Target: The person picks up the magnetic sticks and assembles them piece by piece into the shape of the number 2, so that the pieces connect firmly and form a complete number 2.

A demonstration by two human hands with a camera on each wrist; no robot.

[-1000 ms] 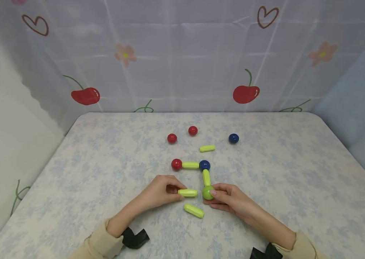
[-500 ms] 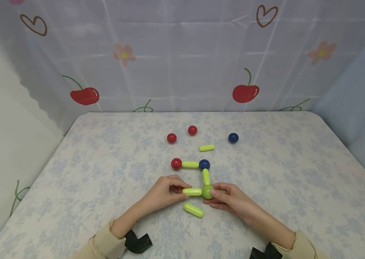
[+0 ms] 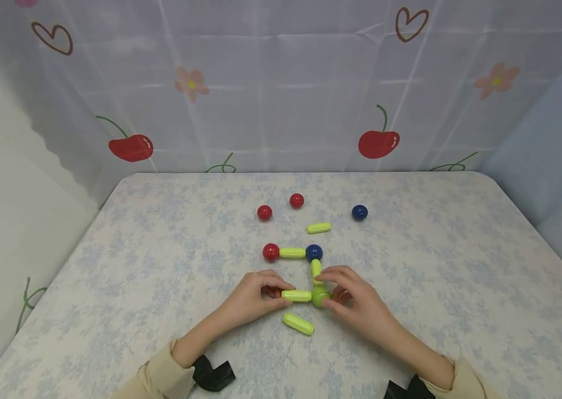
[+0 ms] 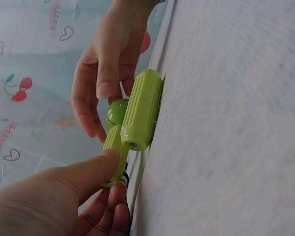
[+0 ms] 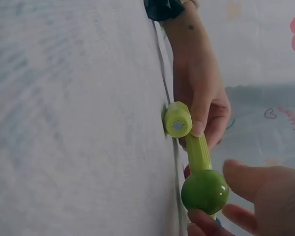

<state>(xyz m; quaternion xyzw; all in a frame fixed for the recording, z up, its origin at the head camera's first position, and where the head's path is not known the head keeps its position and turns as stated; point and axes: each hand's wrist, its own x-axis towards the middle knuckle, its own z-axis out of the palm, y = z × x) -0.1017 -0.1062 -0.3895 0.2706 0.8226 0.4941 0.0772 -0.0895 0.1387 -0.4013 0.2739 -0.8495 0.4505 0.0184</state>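
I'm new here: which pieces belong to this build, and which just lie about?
In the build:
pinched green stick
green ball
two linked sticks
linked blue ball
linked red ball

Lying loose, perhaps spares:
two far red balls
far blue ball
far stick
near stick

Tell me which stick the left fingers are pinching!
The stick meeting the green ball from the left; only its outer end is between the left fingers.
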